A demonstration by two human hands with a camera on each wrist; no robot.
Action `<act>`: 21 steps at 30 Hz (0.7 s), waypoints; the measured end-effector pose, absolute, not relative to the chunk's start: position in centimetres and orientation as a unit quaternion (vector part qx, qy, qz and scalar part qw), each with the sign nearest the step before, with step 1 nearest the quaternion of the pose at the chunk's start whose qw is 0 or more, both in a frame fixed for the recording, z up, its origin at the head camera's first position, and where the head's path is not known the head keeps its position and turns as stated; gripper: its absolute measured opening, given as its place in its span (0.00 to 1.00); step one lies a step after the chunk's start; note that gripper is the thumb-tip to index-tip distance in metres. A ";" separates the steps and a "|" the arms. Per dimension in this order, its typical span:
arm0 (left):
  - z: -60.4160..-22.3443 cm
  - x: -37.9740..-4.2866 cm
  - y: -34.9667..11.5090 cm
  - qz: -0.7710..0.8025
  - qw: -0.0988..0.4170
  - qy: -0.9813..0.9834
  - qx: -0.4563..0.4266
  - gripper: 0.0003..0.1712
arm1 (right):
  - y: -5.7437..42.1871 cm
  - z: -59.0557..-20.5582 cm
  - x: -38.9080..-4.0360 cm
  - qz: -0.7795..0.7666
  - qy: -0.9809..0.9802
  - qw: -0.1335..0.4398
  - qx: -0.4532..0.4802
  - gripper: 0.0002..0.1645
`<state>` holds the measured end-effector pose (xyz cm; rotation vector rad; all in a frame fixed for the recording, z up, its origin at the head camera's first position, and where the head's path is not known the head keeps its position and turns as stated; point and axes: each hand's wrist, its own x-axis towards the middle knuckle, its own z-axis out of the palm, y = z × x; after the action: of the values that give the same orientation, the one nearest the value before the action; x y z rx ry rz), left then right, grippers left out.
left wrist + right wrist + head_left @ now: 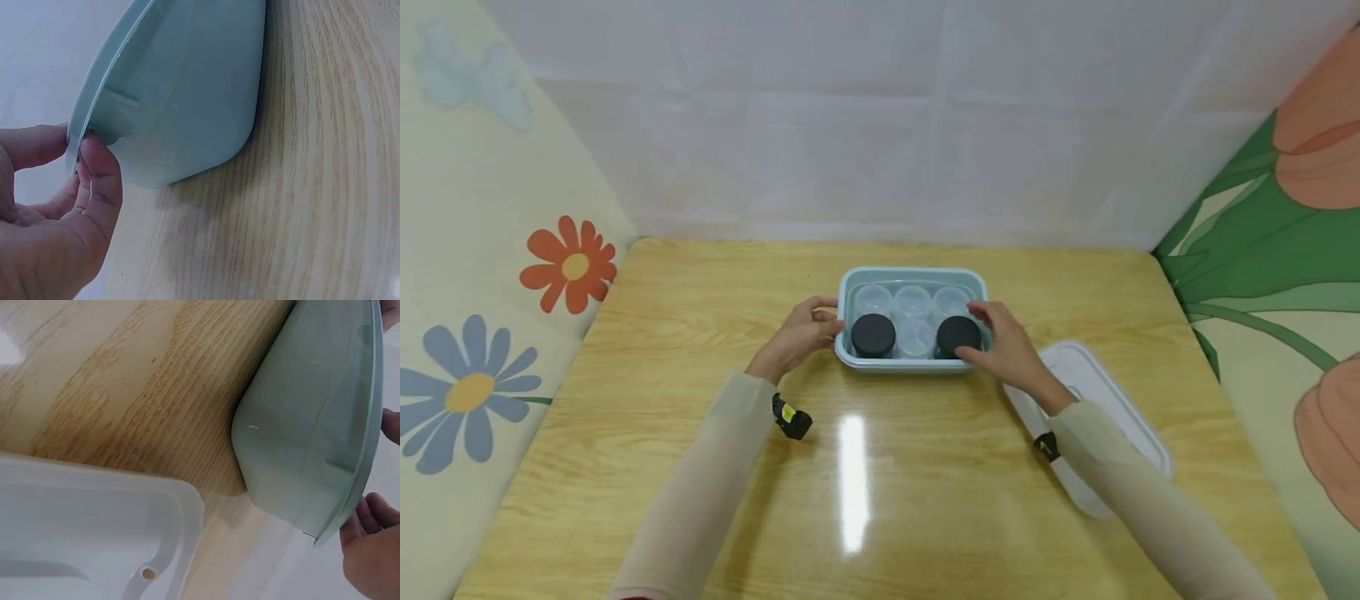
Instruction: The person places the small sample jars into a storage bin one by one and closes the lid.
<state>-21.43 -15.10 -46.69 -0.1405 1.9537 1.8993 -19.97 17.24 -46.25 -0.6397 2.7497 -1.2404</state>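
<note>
A pale blue-green plastic tub (912, 365) stands on the table. Inside are several clear round containers (912, 302) and, in the near row, two round jars with black lids, one at the left (873, 336) and one at the right (958, 334). My left hand (801, 337) pinches the tub's left rim; in the left wrist view the thumb and fingers (103, 169) lie on either side of that rim. At the tub's right end, my right hand (1006, 350) holds the right black-lidded jar, thumb at its near edge and fingers at its far edge. The jar sides are mostly hidden.
A white plastic lid (1101, 383) lies on the wooden table (925, 483) under my right forearm. Behind the table hangs a white cloth (850, 158), and flower-patterned panels (467, 250) stand on both sides.
</note>
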 end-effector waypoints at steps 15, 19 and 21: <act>-46.7 -21.6 -15.1 0.671 0.206 0.711 -0.053 0.28 | 17.4 -46.3 -19.8 -0.422 0.886 0.028 -0.192 0.41; -46.6 -21.4 -15.2 0.660 0.207 0.720 -0.053 0.28 | 17.5 -45.9 -19.9 -0.455 0.873 0.017 -0.174 0.39; -46.5 -21.2 -15.4 0.652 0.204 0.728 -0.056 0.27 | 17.7 -45.7 -19.9 -0.468 0.868 0.009 -0.167 0.39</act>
<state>-21.24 -15.43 -46.46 -0.1548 2.0293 1.8196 -19.94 17.66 -45.66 -0.5223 2.7106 -1.4632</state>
